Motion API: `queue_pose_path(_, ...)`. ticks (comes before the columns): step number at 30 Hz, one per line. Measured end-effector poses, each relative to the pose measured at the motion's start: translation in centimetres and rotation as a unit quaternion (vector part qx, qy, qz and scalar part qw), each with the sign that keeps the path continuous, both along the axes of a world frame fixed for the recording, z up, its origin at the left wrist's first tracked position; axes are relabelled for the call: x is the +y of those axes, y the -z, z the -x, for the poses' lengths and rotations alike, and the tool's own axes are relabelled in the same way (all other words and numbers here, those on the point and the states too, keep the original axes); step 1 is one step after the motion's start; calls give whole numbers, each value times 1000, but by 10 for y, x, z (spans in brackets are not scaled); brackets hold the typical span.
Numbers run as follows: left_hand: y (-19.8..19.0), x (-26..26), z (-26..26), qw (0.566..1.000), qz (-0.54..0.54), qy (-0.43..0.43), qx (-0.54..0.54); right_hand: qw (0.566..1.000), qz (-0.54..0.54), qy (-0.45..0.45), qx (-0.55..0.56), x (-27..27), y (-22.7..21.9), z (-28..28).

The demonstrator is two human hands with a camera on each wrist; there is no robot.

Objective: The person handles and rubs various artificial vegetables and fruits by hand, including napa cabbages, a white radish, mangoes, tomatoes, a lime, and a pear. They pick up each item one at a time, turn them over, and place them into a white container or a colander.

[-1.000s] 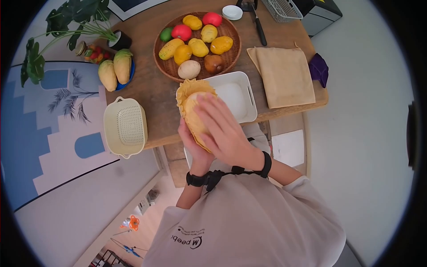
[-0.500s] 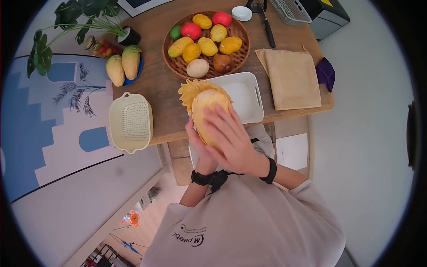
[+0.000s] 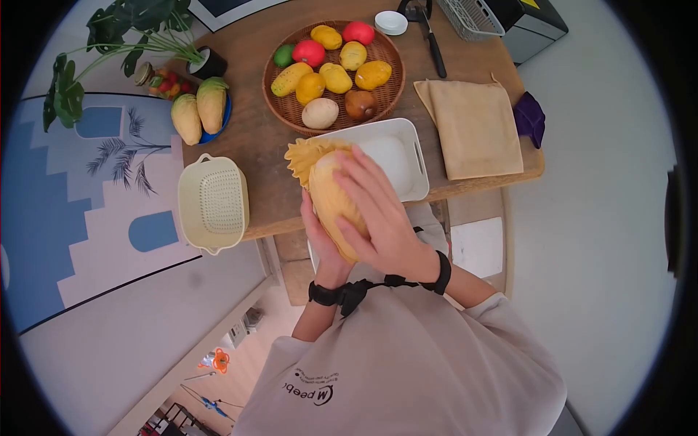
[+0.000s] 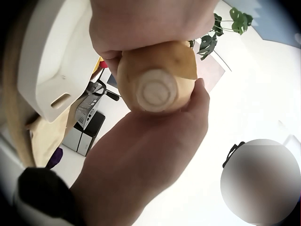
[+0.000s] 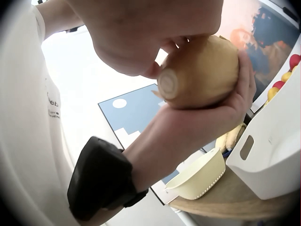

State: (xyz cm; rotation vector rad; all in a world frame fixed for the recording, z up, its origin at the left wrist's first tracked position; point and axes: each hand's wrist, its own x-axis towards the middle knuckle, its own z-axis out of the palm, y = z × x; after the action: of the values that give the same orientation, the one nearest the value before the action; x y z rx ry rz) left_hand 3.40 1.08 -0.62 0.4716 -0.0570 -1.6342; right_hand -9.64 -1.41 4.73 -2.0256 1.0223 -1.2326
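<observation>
Both hands have hold of a yellow-tan, oblong leafy vegetable point(image 3: 331, 200) with a ruffled leaf at its far end. From the left and below, the left hand point(image 3: 325, 243) cups it; the right wrist view shows those fingers point(image 5: 246, 77) curved round its side. The right hand point(image 3: 385, 225) lies over its near-right side, fingers extended and slightly spread. A round pale base point(image 4: 156, 90) faces the left wrist camera, between the lower left hand point(image 4: 146, 150) and the upper right hand point(image 4: 150, 23). Part of the underside is hidden by the palm.
A white tray point(image 3: 414, 160) stands behind the hands, with a wicker basket point(image 3: 270, 102) of fruit beyond. Left are a cream strainer point(image 3: 218, 200) and two similar vegetables point(image 3: 211, 107). Right are a folded beige cloth point(image 3: 476, 131), a purple item point(image 3: 529, 120) and a black-handled knife point(image 3: 436, 57).
Over the vegetable, the right hand's fingertips have moved toward the ruffled end. The vegetable has shifted slightly toward the body. Both hands keep contact with it.
</observation>
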Motion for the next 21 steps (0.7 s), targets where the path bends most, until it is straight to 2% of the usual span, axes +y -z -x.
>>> queue_pose_path(3,-3,-7,3,991,-73,2,-109,997,12,6,81,6,-3,1)
queue_pose_path(6,8,-9,-6,998,-32,11,-55,991,29,-57,118,23,7,3)
queue_pose_path(9,0,-7,-2,998,-53,20,-40,998,17,16,63,3,-5,4)
queue_pose_path(12,3,-5,3,996,-51,19,-73,998,8,16,58,-3,-6,3)
queue_pose_path(15,35,-4,-5,999,-31,38,1,990,21,-54,131,20,0,3)
queue_pose_path(18,16,-3,1,997,-60,30,-33,996,8,-47,74,7,-1,7)
queue_pose_path(21,4,-6,4,995,-65,38,-63,997,-1,12,71,-4,-2,4)
